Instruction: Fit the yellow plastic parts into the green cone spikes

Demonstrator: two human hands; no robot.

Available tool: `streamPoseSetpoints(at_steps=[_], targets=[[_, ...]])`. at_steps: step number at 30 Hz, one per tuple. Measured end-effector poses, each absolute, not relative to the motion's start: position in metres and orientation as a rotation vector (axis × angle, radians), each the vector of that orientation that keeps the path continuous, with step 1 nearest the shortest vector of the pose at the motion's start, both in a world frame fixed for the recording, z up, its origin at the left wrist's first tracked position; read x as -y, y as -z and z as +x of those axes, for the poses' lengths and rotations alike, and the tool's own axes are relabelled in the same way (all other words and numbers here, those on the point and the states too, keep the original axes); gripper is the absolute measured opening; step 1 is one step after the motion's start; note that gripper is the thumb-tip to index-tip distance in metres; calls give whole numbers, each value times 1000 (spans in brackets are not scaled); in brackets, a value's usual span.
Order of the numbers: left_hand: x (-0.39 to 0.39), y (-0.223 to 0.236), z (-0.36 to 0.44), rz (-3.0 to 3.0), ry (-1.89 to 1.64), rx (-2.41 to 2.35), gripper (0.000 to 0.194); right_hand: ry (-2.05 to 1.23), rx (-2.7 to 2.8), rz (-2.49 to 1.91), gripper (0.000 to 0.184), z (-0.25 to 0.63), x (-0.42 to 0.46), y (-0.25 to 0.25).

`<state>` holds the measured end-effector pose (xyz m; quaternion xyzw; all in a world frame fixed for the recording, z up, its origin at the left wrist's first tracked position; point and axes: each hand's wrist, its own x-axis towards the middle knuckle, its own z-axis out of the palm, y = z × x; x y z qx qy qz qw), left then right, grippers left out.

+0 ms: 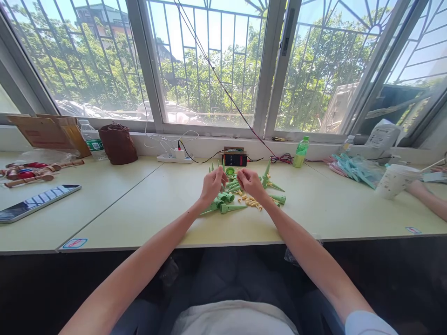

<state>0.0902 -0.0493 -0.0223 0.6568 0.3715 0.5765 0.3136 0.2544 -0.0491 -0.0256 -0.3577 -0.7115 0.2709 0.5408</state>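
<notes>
Both my hands meet over a pile of green plastic cone spikes point(226, 204) on the pale table point(139, 204). My left hand point(213, 184) is closed in a pinch, with a green spike tip showing above its fingers. My right hand point(249, 182) is closed too, its fingers curled on something small I cannot make out. A small green round cap point(230, 171) sits between the two hands. Small beige pieces point(252, 202) lie scattered just below my right hand.
A black box point(234, 158), a white power strip point(174, 157) with cables, a green bottle point(301, 152), a brown pouch point(118, 143) and a water bottle point(91, 139) line the window sill. A phone point(37, 201) lies left. Another person's arm point(428, 199) and a paper cup point(396, 180) are at right.
</notes>
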Motion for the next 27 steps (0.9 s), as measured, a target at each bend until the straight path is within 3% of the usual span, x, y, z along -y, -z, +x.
streamPoseSetpoints(at_steps=[4, 27], targets=[[50, 21, 89, 1645, -1309, -978, 65, -592, 1774, -870, 38, 254, 46, 30], [49, 26, 83, 1901, -1165, -883, 40, -569, 1728, -914, 40, 259, 42, 32]])
